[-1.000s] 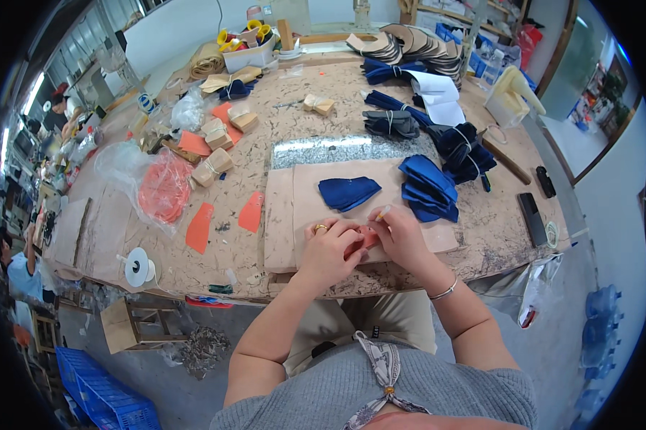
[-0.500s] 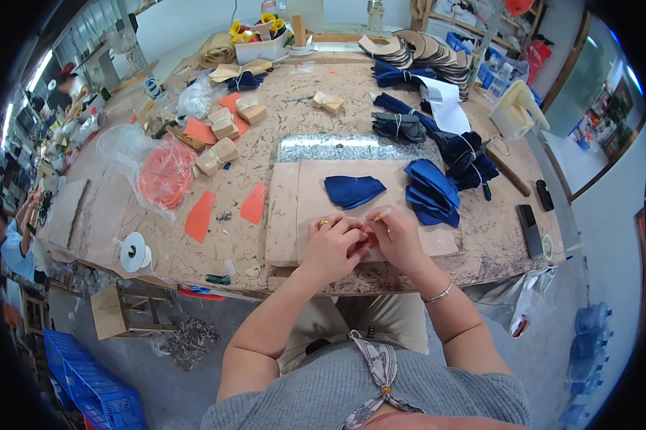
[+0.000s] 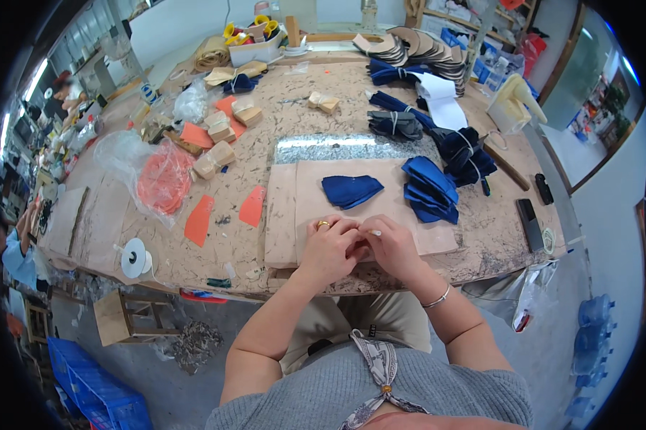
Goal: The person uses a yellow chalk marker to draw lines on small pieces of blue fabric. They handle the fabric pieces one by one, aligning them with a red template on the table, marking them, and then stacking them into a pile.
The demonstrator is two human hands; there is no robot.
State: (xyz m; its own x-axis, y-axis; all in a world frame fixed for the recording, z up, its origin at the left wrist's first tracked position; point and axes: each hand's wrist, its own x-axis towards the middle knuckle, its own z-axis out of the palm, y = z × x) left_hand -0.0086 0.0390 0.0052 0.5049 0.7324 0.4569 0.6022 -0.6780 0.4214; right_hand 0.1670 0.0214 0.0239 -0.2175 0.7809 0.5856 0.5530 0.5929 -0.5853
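Over the front edge of a pale board (image 3: 283, 222), my two hands meet with fingertips together. My left hand (image 3: 331, 249), with a ring on it, is closed in a pinch; what it grips is hidden behind the fingers. In my right hand (image 3: 393, 249) is a slim pen-like stick (image 3: 375, 233), its pale tip showing between thumb and fingers. Just beyond the hands lies a flat dark-blue cut piece (image 3: 352, 191). To its right a fanned stack of similar blue pieces (image 3: 430, 192) rests on the board.
Two orange cut pieces (image 3: 199, 221) lie left of the board, near a clear bag of orange pieces (image 3: 164, 179). A white spool (image 3: 135, 258) stands at the left front edge. Tied dark-blue bundles (image 3: 466, 154), a hammer-like wooden handle (image 3: 508, 168) and a black box (image 3: 529, 224) occupy the right.
The orange bit seen between my fingers is now hidden. My right hand has turned slightly and the stick's tip sits lower. The blue pieces stay where they were.
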